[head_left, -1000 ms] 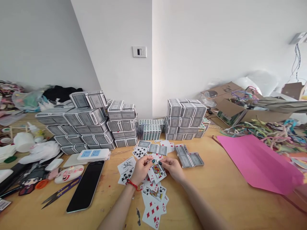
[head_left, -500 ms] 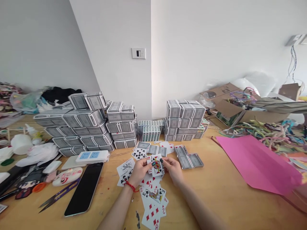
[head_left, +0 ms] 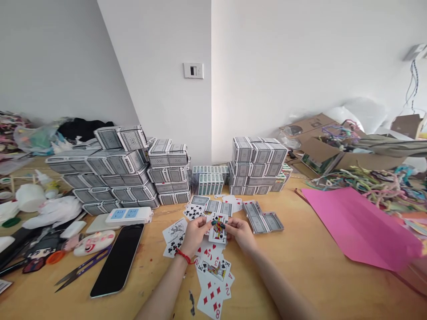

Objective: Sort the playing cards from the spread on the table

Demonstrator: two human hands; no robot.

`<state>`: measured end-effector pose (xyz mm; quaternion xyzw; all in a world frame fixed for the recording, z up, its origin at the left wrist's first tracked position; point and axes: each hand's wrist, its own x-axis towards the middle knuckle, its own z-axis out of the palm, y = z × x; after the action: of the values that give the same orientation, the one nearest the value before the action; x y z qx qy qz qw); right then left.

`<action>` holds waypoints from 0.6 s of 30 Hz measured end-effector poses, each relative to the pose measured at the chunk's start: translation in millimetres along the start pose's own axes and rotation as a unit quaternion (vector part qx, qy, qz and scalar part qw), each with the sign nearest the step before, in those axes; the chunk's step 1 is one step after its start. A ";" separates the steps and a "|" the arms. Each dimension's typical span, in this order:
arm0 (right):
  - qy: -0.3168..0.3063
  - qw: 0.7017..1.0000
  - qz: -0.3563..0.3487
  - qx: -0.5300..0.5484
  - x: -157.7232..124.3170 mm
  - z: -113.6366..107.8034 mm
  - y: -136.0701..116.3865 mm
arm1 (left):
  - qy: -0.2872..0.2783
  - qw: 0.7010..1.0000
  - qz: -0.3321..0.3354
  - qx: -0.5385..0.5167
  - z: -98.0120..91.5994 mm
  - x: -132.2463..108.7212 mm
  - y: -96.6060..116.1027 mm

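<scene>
Between my two hands a jack of spades playing card [head_left: 218, 233] is held face up; whether other cards lie behind it is hard to tell. My left hand [head_left: 197, 235], closed, pinches its left edge with thumb and fingers. On the opposite edge, my right hand [head_left: 240, 233] is closed in a similar pinch. Below the hands, loose cards overlap on the table, with a king of spades [head_left: 214, 269] and an eight of diamonds [head_left: 211, 297] among them. A joker [head_left: 176, 230] lies left of my left hand. Right of my right hand sits a folded piece made of cards [head_left: 263, 218].
Stacked blocks of grey-backed cards stand at the left [head_left: 115, 166] and the back right [head_left: 258, 164]. A phone [head_left: 117, 260], scissors [head_left: 82, 270] and a power strip [head_left: 130, 216] lie to the left. Pink paper [head_left: 360, 229] and a cardboard box [head_left: 333, 155] occupy the right.
The jack has straightened from a slight tilt between my hands. Both hands stay in nearly the same place, and the view has shifted slightly.
</scene>
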<state>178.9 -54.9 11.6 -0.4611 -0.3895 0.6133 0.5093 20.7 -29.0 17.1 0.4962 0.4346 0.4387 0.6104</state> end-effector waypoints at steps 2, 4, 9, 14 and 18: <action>0.007 1.000 0.004 0.004 0.2 0.8 -0.1 | 0.013 1.000 -0.007 -0.008 -1.6 1.3 -1.9; 0.008 1.000 0.010 0.003 0.6 0.6 0.0 | 0.012 1.000 -0.011 -0.010 -3.5 2.4 -3.4; -0.012 1.000 0.012 0.018 2.3 -2.0 1.3 | 0.000 1.000 -0.015 -0.019 -5.3 1.6 -3.0; -0.020 0.999 0.022 0.028 2.7 -2.3 1.5 | -0.003 1.000 -0.007 -0.007 -3.9 -0.2 0.3; -0.022 0.999 0.028 0.034 3.2 -2.4 0.4 | 0.000 1.000 -0.009 -0.004 -2.7 0.1 0.4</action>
<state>180.9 -51.8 10.0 -0.4412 -0.3665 0.6500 0.4984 18.0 -28.2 17.1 0.4898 0.4373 0.4349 0.6162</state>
